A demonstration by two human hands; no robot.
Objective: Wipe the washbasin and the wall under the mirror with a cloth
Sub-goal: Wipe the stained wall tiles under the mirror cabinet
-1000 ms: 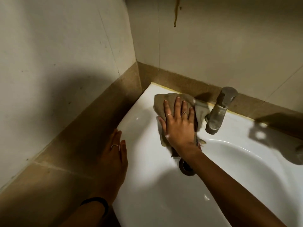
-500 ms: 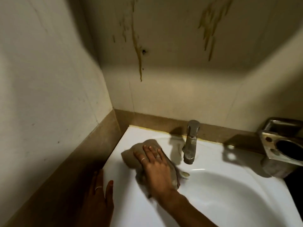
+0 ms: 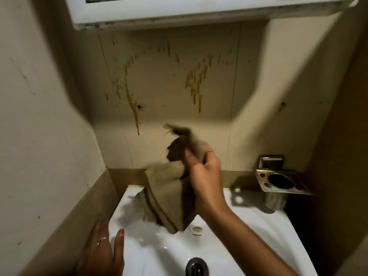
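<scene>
My right hand [image 3: 203, 170] grips a brownish-grey cloth [image 3: 167, 194] and holds it up above the back of the white washbasin [image 3: 159, 253]; the cloth hangs loose and hides the tap. Behind it, the beige wall [image 3: 163, 80] under the mirror frame [image 3: 179, 12] carries yellow-brown drip streaks. My left hand [image 3: 103, 250] rests flat on the basin's left rim, fingers straight, a ring on one finger.
A metal toothbrush-and-cup holder [image 3: 278, 181] is fixed to the wall at the right of the basin. The drain [image 3: 196, 266] shows at the bottom. A tiled side wall [image 3: 39, 136] with a brown band closes the left side.
My right hand has lifted the cloth off the basin's back ledge and now holds it in the air. The view has tilted up, showing the stained wall and mirror frame.
</scene>
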